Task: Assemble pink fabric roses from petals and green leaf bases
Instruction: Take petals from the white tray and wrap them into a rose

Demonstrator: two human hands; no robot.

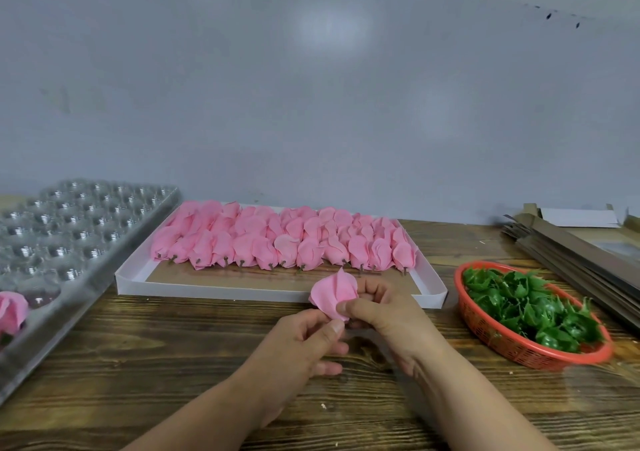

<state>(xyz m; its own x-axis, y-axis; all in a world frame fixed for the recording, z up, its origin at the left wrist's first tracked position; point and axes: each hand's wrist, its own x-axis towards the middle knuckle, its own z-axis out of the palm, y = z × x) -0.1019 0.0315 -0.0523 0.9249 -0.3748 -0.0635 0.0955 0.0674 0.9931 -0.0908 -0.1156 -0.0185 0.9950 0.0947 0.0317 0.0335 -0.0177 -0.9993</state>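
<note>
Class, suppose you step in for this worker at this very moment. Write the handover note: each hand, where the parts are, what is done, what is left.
Left hand: pinches the base of a pink petal bud.
Right hand: grips the same bud from the other side.
Parts: more pink buds lie in rows in the white tray; green leaf bases fill the red basket on the right.
Done: one finished rose sits in the clear blister tray on the left.
Left: this bud shows no leaf base yet; the tray's buds remain.
</note>
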